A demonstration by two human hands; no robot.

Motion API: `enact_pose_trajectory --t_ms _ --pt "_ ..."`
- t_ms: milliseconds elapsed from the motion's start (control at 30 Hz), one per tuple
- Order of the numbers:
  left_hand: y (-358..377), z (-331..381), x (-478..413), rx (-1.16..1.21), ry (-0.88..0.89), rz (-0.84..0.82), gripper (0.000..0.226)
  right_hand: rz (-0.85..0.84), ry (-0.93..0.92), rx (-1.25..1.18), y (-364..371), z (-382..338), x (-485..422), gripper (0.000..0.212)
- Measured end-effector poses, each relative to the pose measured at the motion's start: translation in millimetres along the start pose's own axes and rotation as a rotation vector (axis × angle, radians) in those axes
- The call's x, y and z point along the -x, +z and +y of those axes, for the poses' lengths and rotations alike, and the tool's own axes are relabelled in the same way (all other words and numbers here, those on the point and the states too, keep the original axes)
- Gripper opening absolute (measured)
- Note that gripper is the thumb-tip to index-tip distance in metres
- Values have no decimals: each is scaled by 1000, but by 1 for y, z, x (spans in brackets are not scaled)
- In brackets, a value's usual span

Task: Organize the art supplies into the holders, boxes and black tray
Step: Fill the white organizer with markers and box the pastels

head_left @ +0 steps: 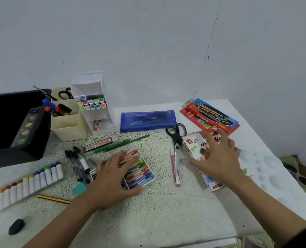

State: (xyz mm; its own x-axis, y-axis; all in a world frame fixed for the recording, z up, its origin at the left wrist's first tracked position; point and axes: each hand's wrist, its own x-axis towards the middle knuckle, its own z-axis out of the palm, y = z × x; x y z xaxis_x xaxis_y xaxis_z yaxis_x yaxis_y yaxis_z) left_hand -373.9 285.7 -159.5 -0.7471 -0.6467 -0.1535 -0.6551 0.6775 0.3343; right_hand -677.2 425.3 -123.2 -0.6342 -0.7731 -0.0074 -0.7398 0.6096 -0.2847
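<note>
Near the middle of the bench (pixel 166 212), the pastel tray (pixel 139 170) lies uncovered under the left grip (pixel 113 178), whose fingers rest flat on the sticks, clasping nothing. Toward the right edge, the right grip (pixel 218 158) spreads wide over the box (pixel 193 145); whether it touches, I cannot tell. A tilted tray would likely spill loose sticks. A hasty grab could knock the scissors (pixel 177 135) just beside the box.

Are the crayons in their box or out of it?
Out. The pastels lie uncovered on the table under the left hand; their box lies apart, under the right hand.
</note>
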Motion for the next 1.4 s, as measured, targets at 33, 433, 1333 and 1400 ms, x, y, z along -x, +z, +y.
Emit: enact_pose_trajectory --t_ms 33,433,1333,1400 --pt "0 3 -1 -3 -9 0 90 19 -6 -33 -2 -2 0 99" --pt "-14 1 -6 89 65 -16 99 -196 -498 -336 -4 -43 18 95" --pt "-30 5 10 637 132 -51 38 -563 -811 27 9 -67 49 107" --pt "-28 6 6 606 135 -59 36 -555 -808 91 7 -62 48 108"
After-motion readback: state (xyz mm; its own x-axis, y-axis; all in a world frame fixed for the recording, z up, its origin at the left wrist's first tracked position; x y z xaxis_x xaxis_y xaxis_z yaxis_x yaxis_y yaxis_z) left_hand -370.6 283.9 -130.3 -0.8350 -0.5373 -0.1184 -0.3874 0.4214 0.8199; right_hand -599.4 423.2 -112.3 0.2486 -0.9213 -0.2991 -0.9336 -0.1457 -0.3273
